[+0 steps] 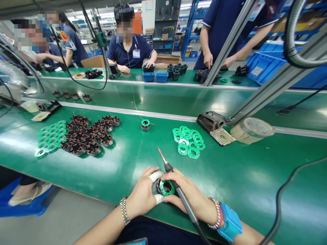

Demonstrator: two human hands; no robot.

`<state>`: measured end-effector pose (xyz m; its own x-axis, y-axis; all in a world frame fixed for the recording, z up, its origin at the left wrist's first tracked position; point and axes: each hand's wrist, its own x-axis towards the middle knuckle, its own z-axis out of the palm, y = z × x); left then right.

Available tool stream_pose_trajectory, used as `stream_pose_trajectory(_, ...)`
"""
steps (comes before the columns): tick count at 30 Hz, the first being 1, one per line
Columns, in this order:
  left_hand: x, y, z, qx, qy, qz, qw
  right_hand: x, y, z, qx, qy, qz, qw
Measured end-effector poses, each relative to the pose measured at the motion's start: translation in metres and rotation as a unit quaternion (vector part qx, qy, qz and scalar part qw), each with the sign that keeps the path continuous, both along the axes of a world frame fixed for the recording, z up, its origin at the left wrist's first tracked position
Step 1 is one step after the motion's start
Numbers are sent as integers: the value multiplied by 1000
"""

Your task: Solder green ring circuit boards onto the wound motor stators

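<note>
Near the front edge of the green bench, my left hand (pixel 144 192) grips the left side of a motor stator topped by a green ring board (pixel 167 188). White wraps cover its thumb and a fingertip. My right hand (pixel 187 192) holds the board's other side between thumb and finger, with a soldering iron (pixel 176 185) lying across that hand, its tip pointing up and away. Farther back stands one stator with a green board (pixel 145 125), a thin wire running up from it.
Stators (pixel 87 134) and green boards (pixel 52 136) are grouped at the left. Loose boards (pixel 192 143) lie right of centre, near an iron stand (pixel 212 122) and a round tub (pixel 252 130). A black cable (pixel 279 200) crosses the right side. People work beyond the metal rail.
</note>
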<state>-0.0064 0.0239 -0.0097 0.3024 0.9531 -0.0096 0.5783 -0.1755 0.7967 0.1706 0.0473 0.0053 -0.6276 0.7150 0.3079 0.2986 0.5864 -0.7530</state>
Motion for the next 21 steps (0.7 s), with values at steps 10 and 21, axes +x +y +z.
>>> stream_pose_trajectory(10, 0, -3, -4, 25, 20, 1, 999, -9, -6, -15, 56, 76, -55, 994)
stream_pose_trajectory(21, -15, -6, -3, -13, 3, -55, 998, 7, -8, 0, 108, 51, -75, 990)
